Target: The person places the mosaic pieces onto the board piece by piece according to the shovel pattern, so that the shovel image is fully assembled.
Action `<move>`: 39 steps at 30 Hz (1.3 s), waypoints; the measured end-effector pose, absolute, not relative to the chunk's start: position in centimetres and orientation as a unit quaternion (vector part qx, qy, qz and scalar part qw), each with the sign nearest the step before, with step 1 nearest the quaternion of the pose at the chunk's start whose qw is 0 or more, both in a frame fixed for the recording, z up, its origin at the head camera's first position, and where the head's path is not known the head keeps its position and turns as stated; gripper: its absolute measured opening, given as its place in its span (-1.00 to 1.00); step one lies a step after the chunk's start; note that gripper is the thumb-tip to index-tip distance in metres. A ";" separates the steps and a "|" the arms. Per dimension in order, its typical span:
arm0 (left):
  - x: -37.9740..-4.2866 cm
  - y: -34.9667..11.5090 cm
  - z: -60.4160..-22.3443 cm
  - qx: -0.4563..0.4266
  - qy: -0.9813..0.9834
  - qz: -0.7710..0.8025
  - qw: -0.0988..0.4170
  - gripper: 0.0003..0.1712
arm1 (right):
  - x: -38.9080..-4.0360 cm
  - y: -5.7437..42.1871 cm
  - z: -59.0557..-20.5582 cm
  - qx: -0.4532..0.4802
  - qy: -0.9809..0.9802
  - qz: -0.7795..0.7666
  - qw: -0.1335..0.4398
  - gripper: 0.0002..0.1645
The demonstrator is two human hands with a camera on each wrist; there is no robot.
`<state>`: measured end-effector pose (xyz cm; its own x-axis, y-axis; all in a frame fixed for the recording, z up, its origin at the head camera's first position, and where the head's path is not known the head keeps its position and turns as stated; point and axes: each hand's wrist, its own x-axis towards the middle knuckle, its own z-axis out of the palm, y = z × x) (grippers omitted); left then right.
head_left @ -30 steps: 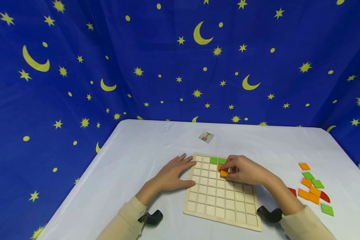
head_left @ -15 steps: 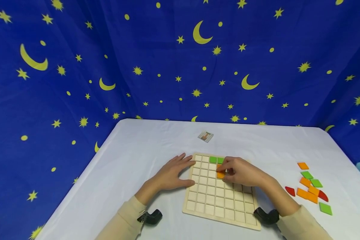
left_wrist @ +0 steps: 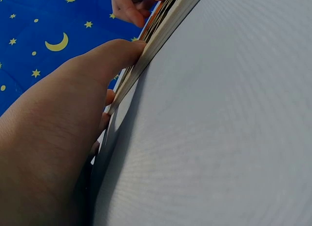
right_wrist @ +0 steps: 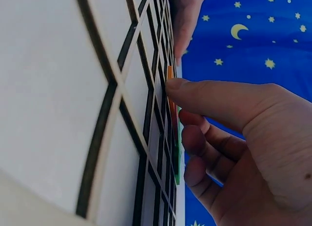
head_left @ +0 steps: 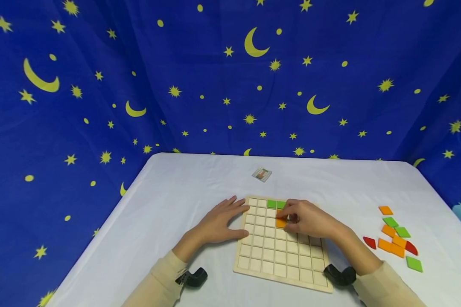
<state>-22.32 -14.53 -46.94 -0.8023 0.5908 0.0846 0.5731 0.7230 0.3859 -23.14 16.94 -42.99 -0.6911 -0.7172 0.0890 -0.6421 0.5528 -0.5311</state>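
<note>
Sleeves and black wrist mounts sit nearest the viewer, at six o'clock of the wooden grid board (head_left: pixel 280 260). From there the left hand (head_left: pixel 219 224) lies flat at the board's nine o'clock edge, fingers straight and slightly spread, thumb against the rim. The right hand (head_left: pixel 311 221) curls over the far rows, thumb and fingertips pinching an orange tile (head_left: pixel 281 223) just below two green tiles (head_left: pixel 275 204) at the twelve o'clock edge.

Likely risk: the tile may rest skewed across a divider instead of seating in its cell, or a knuckle may nudge the green pair.

The tile's far side is hidden by fingers. Loose tiles (head_left: pixel 395 241) lie at three o'clock; a small card (head_left: pixel 262 174) beyond is too small to read.
</note>
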 end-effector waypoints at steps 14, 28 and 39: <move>-22.4 -14.6 -47.1 0.313 0.928 0.201 0.023 -0.08 | -23.3 18.0 -42.7 -0.379 0.882 -0.275 0.061 -0.66; -22.3 -14.7 -47.0 0.314 0.927 0.203 0.020 -0.07 | -23.5 21.2 -42.1 -0.340 0.901 -0.267 0.045 -0.68; -22.2 -14.6 -46.9 0.317 0.926 0.202 0.019 -0.08 | -23.3 23.7 -41.8 -0.313 0.914 -0.255 0.030 -0.69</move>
